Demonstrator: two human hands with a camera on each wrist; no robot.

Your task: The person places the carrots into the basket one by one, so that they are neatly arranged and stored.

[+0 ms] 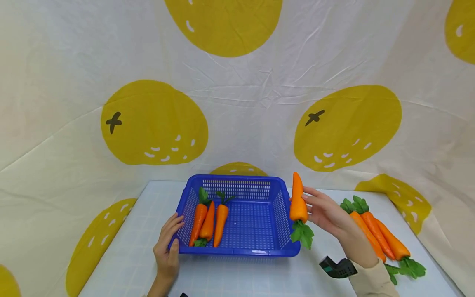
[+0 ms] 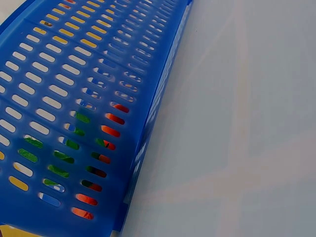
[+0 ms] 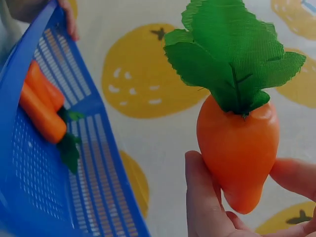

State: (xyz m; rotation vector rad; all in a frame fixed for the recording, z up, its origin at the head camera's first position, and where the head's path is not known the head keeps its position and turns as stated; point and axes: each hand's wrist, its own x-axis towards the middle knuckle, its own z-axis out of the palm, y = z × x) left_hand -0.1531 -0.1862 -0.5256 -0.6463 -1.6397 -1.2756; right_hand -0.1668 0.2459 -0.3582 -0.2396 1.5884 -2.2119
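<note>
My right hand (image 1: 328, 212) holds an orange carrot (image 1: 298, 202) with green leaves at the right rim of a blue plastic basket (image 1: 237, 251). Its tip points up and the leaves hang down in the head view. Thumb and fingers pinch the carrot's sides in the right wrist view. My left hand (image 1: 167, 243) grips the basket's left side near the front corner, fingers over the rim. Inside the basket, several carrots (image 1: 221, 222) lie along the left half. In the left wrist view, orange and green show through the slots of the basket wall (image 2: 69, 160).
More carrots (image 1: 378, 235) with leaves lie together on the table at the right, beyond my right forearm. The table (image 1: 252, 278) has a pale checked cover. Behind it hangs a white cloth (image 1: 241, 123) with large yellow fruit prints. A dark wrist device (image 1: 337, 267) sits on my right wrist.
</note>
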